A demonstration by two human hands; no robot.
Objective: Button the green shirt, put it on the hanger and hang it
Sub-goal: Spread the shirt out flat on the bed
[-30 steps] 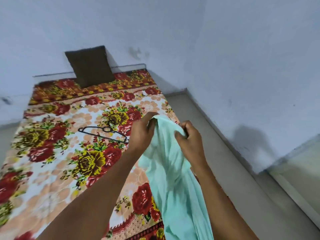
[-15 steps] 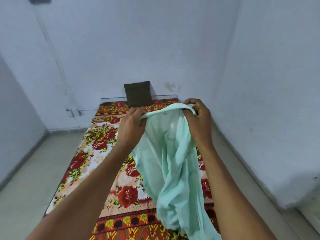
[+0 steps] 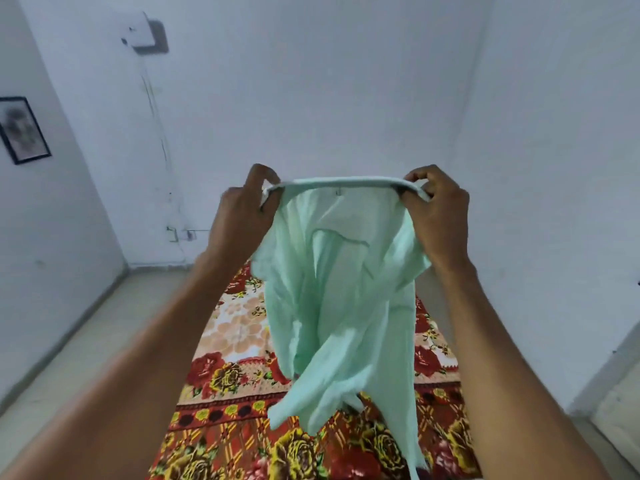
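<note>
The pale green shirt (image 3: 346, 289) hangs in the air in front of me, held by its collar, which is stretched flat between my hands. My left hand (image 3: 242, 220) pinches the collar's left end and my right hand (image 3: 438, 216) pinches its right end. The shirt's front hangs open and its body drapes down over the bed. The hanger is hidden from view, behind the shirt or my arms.
A bed with a red and yellow floral cover (image 3: 235, 337) lies below the shirt. White walls close in at the back and right. A framed picture (image 3: 22, 129) hangs on the left wall. A white box (image 3: 138, 29) is mounted high on the back wall.
Both hands have lifted the shirt higher and pulled apart, stretching the collar wide. My view has tilted up, so the hanger and cushion on the bed are out of sight.
</note>
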